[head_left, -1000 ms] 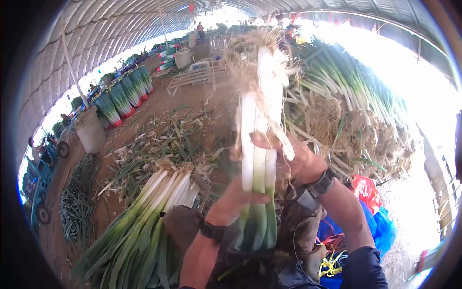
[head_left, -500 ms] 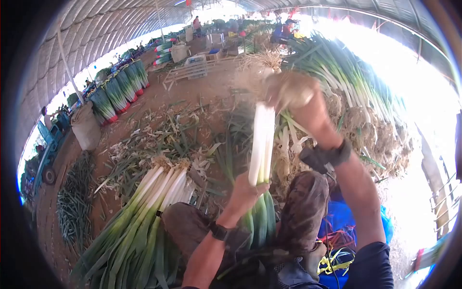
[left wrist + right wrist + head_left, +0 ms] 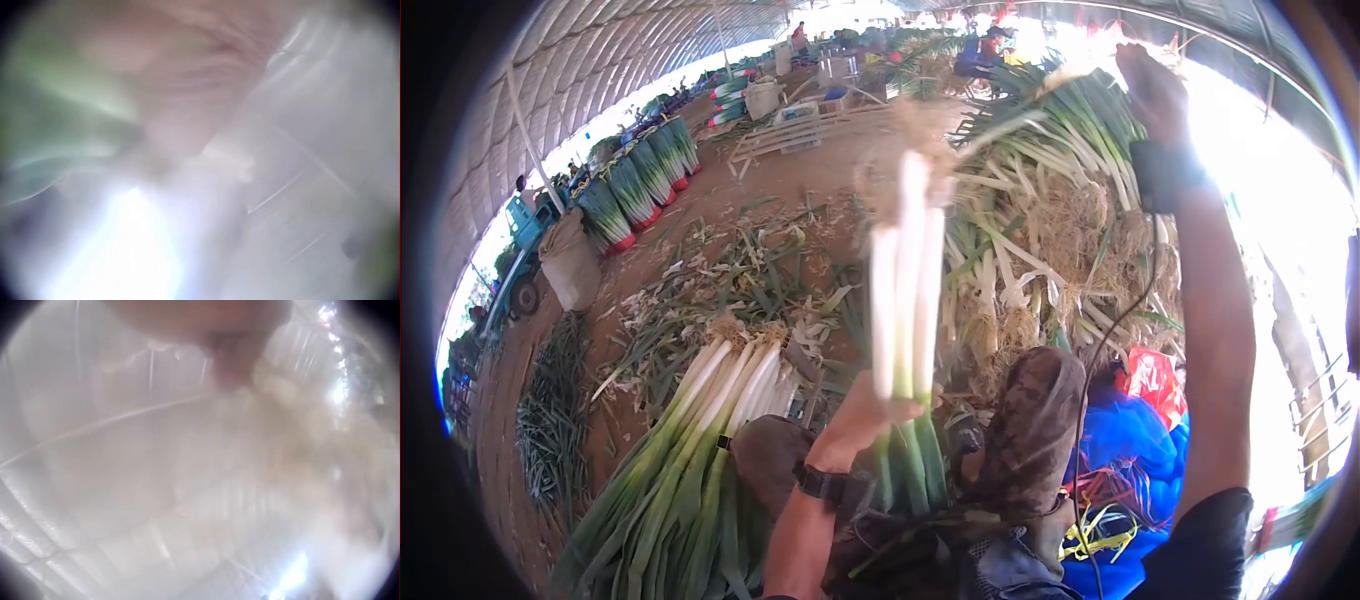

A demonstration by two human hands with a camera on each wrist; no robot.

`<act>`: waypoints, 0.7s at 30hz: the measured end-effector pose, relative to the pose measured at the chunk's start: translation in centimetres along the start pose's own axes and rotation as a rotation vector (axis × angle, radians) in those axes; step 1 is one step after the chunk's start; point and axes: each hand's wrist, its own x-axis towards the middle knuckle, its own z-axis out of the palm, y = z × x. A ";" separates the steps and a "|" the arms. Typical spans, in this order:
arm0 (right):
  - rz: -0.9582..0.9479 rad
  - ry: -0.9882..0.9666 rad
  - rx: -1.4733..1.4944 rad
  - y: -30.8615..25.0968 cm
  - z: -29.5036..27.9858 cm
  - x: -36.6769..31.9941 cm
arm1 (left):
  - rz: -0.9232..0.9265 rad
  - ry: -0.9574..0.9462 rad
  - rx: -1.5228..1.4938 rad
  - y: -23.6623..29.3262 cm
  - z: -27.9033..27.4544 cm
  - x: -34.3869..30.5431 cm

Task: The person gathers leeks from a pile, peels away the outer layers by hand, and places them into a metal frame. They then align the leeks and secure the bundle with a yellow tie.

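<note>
My left hand (image 3: 862, 412) grips a small bunch of leeks (image 3: 907, 325) around their green part, in front of my knees. Their white shanks point up, and the root ends are blurred. Raised at the upper right, my right hand (image 3: 1157, 95) is well away from the bunch, its fingers washed out by glare. A pale blurred strip (image 3: 1000, 130) crosses between the leek roots and that hand. In the right wrist view, blurred tan matter (image 3: 294, 431) shows beside part of the hand (image 3: 234, 362); whether it is held I cannot tell. The left wrist view shows the hand (image 3: 187, 81) beside green leaves (image 3: 69, 125).
A pile of clean leeks (image 3: 690, 420) lies at the left by my knee. Untrimmed leeks with dirty roots (image 3: 1090, 215) are heaped at the right. Peelings (image 3: 730, 270) litter the ground ahead. Blue plastic (image 3: 1135, 440) and a cable (image 3: 1090, 400) are near my right leg.
My right hand has moved from the leek bunch, past its root end, up and out to the far right. The left hand keeps its grip, and the bunch has shifted slightly left.
</note>
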 end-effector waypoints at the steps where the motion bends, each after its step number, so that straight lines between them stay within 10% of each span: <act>1: -0.327 -0.358 -0.821 2.2 -1.1 -0.6 | 0.012 -0.008 -0.054 0.0 -0.7 -0.2; 2: -0.658 -0.704 -1.643 2.2 -0.5 -1.7 | 0.016 0.002 -0.053 -0.1 -1.0 -0.2; 4: 0.515 -1.110 -0.879 1.6 4.5 -5.5 | 0.048 -0.037 -0.102 -0.1 -1.4 -0.2; 6: 0.423 -1.245 -0.866 -1.9 8.2 -10.1 | 0.062 -0.047 -0.097 0.7 -0.9 -0.4; 9: 0.439 -0.750 -0.467 -6.3 13.9 -11.3 | 0.056 -0.122 -0.116 0.6 -1.3 -0.4; 12: 0.469 -0.842 0.128 -8.7 16.5 -9.3 | 0.037 -0.121 -0.159 0.2 -1.0 -0.2; 13: 0.509 -0.943 -0.315 -10.8 16.9 -8.2 | 0.029 -0.121 -0.165 0.7 -0.4 -0.6; 16: 0.406 -0.897 -0.449 -9.2 16.9 -8.2 | 0.087 -0.163 -0.098 -1.0 -1.0 0.0; 21: 0.504 -0.831 -0.264 -10.4 16.2 -8.1 | 0.055 -0.224 -0.191 -1.4 -0.8 0.7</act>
